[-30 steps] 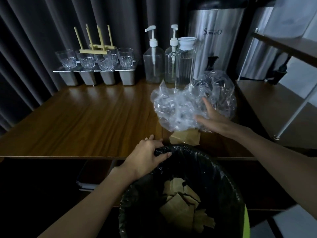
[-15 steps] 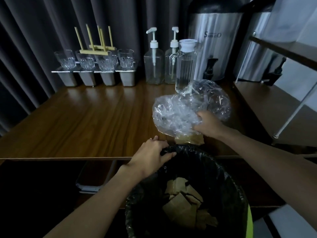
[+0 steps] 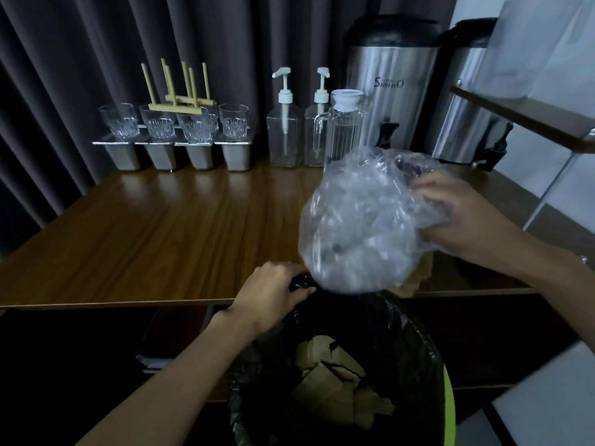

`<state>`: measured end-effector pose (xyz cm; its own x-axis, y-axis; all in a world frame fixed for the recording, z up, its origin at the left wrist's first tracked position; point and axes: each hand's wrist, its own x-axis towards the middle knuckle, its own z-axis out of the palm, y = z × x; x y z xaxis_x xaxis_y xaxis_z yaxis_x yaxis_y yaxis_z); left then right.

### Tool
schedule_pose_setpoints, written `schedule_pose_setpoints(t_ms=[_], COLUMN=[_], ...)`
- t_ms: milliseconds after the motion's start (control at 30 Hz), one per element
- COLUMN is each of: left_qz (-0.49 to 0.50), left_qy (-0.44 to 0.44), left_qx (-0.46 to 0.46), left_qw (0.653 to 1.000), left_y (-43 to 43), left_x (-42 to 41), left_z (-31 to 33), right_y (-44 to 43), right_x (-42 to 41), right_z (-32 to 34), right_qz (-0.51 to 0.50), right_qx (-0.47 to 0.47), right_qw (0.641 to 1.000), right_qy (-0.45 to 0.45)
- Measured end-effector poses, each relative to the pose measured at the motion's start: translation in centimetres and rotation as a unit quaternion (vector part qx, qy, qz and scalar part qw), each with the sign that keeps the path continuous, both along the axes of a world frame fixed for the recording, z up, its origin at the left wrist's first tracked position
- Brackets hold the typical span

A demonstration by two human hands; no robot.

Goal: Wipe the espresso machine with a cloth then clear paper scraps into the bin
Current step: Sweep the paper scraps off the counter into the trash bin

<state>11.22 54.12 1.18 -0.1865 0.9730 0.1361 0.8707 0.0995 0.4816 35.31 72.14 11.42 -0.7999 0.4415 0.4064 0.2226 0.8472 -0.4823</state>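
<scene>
Pinching the bin liner [image 3: 299, 282], the left hand [image 3: 273, 292] steadies it while the right hand [image 3: 460, 217] clutches the flimsy, likely slippery plastic bag [image 3: 357, 226] by its bunched edge.

The steel urn [image 3: 391, 91] bears a blurred "S…O" logo.

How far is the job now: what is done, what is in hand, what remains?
Done: brown paper scraps lie in the bin. In hand: the left hand grips the bin's rim; the right hand holds a crumpled plastic bag over the bin's far rim. Left: one brown scrap on the table edge. No espresso machine is visible, so wiping cannot be judged.
</scene>
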Motion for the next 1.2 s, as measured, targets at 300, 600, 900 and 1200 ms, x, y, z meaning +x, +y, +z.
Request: schedule_pose_setpoints(t_ms=[300,600,900,1200], left_qz=[0.032,0.041,0.033,0.023], left_qy=[-0.105,-0.116,-0.071,-0.053], left_qx=[0.009,0.022,0.052,0.062], left_qw=[0.994,0.992,0.996,0.996], left_y=[-0.1,0.6,0.6,0.9], left_x=[-0.8,-0.7,-0.7,-1.1], left_z=[-0.8,-1.4,-1.8,-2.0], right_y=[-8.7,-11.1,-11.8,-14.7], right_x=[1.1,-3.0,-2.9,-3.0], right_z=[-5.3,-12.5,-10.0,-11.0], right_qz=[0.187,0.223,0.182,0.182], right_qx=[0.005,0.007,0.07,0.07], right_qw=[0.97,0.881,0.899,0.919], right_qy=[-0.158,-0.418,-0.393,-0.341])
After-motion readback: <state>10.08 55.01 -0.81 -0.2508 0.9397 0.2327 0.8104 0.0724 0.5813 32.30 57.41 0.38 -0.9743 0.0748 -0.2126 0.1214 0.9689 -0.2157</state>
